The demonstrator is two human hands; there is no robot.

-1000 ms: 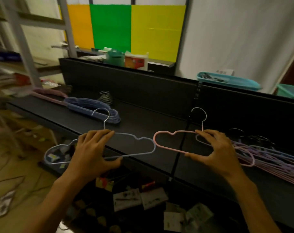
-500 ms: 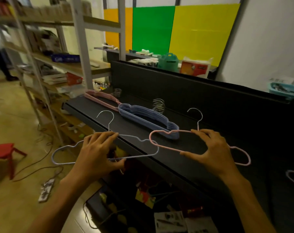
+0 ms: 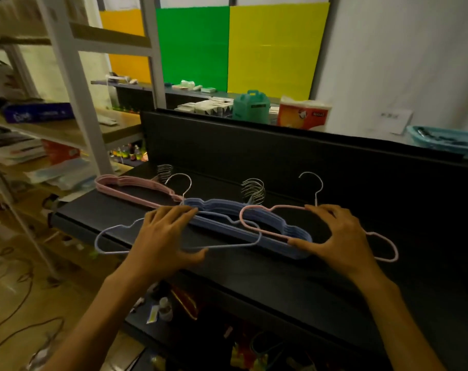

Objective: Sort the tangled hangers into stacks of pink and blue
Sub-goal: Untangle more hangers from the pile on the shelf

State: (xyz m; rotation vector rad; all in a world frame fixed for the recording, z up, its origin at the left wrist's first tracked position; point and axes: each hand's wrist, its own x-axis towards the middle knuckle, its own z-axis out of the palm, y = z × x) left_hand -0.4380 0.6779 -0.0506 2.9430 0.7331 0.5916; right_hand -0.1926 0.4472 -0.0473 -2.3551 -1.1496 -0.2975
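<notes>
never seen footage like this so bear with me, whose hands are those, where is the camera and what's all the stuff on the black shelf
No machine is involved: these are a person's two bare hands, filmed by one wide-angle camera worn on their head, looking forward and down. That is why you see arms reaching in from the bottom.

The left hand grips a single blue hanger. The right hand grips a single pink hanger. Both are thin, cloud-shaped hangers with metal hooks.

On the black shelf lie two sorted piles: a pink stack at the far left and a blue stack beside it, right under the held hangers. The job is sorting hangers by colour.

Behind are a shelving rack, coloured wall panels and a teal basket.
</notes>
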